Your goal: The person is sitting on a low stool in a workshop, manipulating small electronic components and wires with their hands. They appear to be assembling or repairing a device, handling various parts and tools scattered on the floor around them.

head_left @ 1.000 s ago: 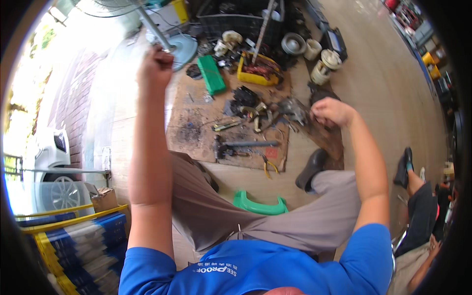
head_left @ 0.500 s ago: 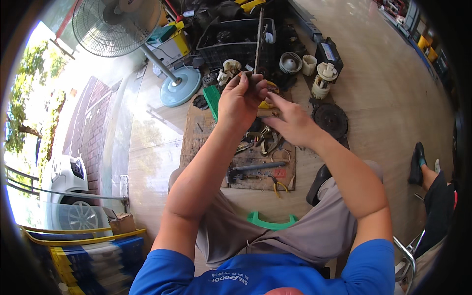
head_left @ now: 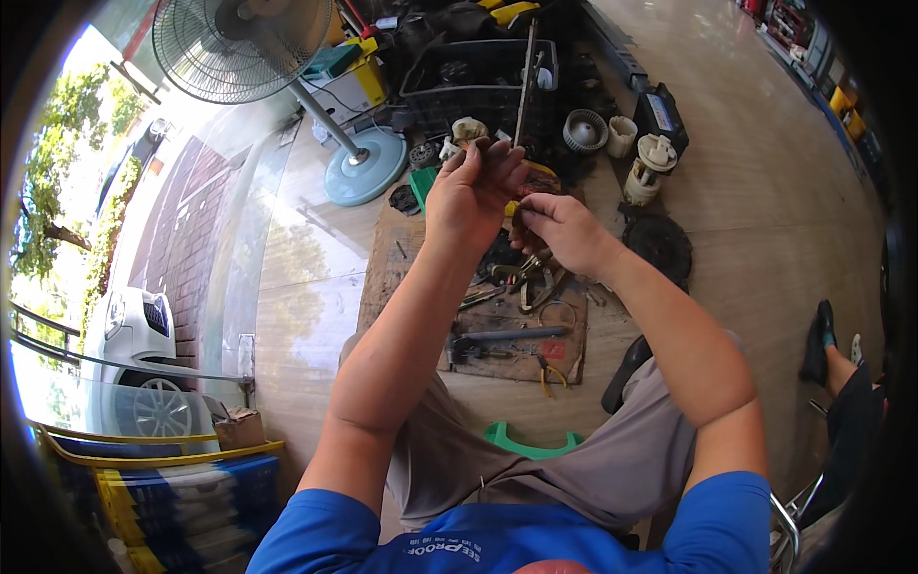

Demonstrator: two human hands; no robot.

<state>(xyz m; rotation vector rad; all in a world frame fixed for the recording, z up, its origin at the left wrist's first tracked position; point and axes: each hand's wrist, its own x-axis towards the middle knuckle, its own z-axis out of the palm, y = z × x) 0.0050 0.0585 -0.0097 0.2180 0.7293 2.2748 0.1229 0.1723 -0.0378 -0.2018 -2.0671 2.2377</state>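
Both arms reach forward and angle inward, the left forearm (head_left: 387,340) slanting up to the right, the right forearm (head_left: 684,330) up to the left. The left hand (head_left: 464,203) turns its palm upward, fingers bent and slightly spread, thumb raised; whether they grasp anything, I cannot tell. The right hand (head_left: 574,234) sits just below and to the right, back upward, thumb and forefinger drawn together; anything between them is too small to tell. The yellow tray (head_left: 512,208) lies beyond and below the fingers, partly hidden. Nearer the person than the right fingers, metal tools (head_left: 542,284) and a hammer (head_left: 512,335) rest on cardboard (head_left: 402,316).
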